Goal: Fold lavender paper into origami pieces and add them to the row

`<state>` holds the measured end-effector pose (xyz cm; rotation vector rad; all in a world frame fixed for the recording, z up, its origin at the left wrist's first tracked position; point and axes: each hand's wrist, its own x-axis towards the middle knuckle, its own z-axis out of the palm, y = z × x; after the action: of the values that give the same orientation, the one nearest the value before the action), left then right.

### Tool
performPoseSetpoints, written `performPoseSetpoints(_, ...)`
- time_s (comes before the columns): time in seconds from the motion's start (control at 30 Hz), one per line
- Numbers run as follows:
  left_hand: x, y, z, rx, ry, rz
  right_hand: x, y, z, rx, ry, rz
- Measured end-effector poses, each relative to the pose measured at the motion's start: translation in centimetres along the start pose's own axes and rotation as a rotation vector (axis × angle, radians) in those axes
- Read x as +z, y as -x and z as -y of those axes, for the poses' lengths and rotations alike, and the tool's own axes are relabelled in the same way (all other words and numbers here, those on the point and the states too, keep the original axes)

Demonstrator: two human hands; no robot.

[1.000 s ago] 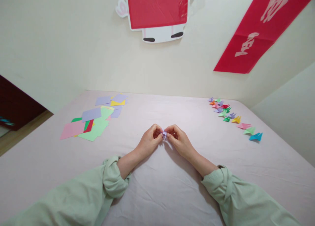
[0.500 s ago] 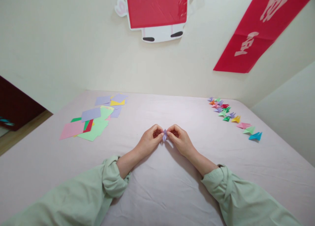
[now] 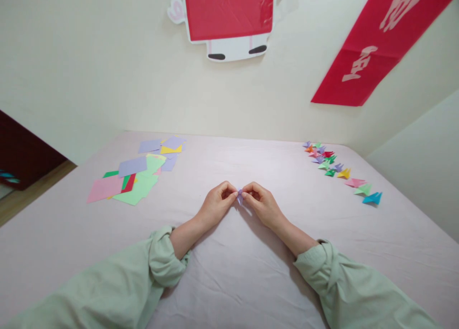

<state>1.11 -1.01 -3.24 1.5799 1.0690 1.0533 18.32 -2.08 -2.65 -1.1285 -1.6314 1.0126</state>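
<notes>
A small purple folded paper piece [image 3: 240, 198] is held just above the pale sheet in the middle of the head view, its narrow points facing down toward me. My left hand [image 3: 218, 201] pinches its left side between thumb and forefinger. From the other side, my right hand [image 3: 261, 202] pinches it the same way, the fingertips of both hands almost meeting. The fingers cover much of the paper, so its full shape cannot be made out.
Loose coloured paper squares, among them a pink one [image 3: 105, 189] and a light green one [image 3: 138, 190], overlap on the left. On the right runs a slanting line of several small folded paper figures, with a blue one [image 3: 372, 198] nearest. A wall [image 3: 251, 99] rises behind the covered surface.
The hands stay in place, still pinching the purple paper. Its lower points have shifted slightly and look narrower now, with the fingertips a little closer together.
</notes>
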Motion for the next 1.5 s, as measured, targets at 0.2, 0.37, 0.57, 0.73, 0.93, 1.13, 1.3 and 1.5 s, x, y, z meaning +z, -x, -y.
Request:
performPoseSetpoints(0.2, 0.08, 0.12, -0.2, -0.022, -0.004, 0.023, 0.02, -0.01, -0.14, 0.036, 0.005, -0.027)
performPoseSetpoints(0.37, 0.11, 0.16, -0.04, -0.017, -0.036, 0.015, 0.13, 0.04, -0.11, 0.047, 0.013, -0.041)
performPoseSetpoints(0.57, 0.17, 0.12, 0.03, -0.001, -0.046, 0.011, 0.13, 0.04, -0.34, 0.041, -0.002, -0.035)
performPoseSetpoints(0.73, 0.14, 0.1, -0.24, 0.006, -0.05, 0.017, 0.14, 0.01, -0.56, 0.038, 0.008, -0.039)
performPoseSetpoints(0.93, 0.1, 0.25, -0.7, 0.027, -0.052, 0.037, 0.11, -0.05, -0.38, 0.045, -0.031, -0.042)
performPoseSetpoints(1.13, 0.24, 0.29, -0.53, 0.027, -0.069, 0.023, 0.19, -0.05, -0.33, 0.04, 0.003, -0.06)
performPoseSetpoints(1.3, 0.38, 0.23, -0.3, 0.033, -0.07, 0.023, 0.24, 0.0, -0.53, 0.056, 0.028, -0.066)
performPoseSetpoints(1.5, 0.4, 0.22, -0.2, 0.03, -0.101, 0.013, 0.32, 0.1, -0.26, 0.064, 0.062, -0.08)
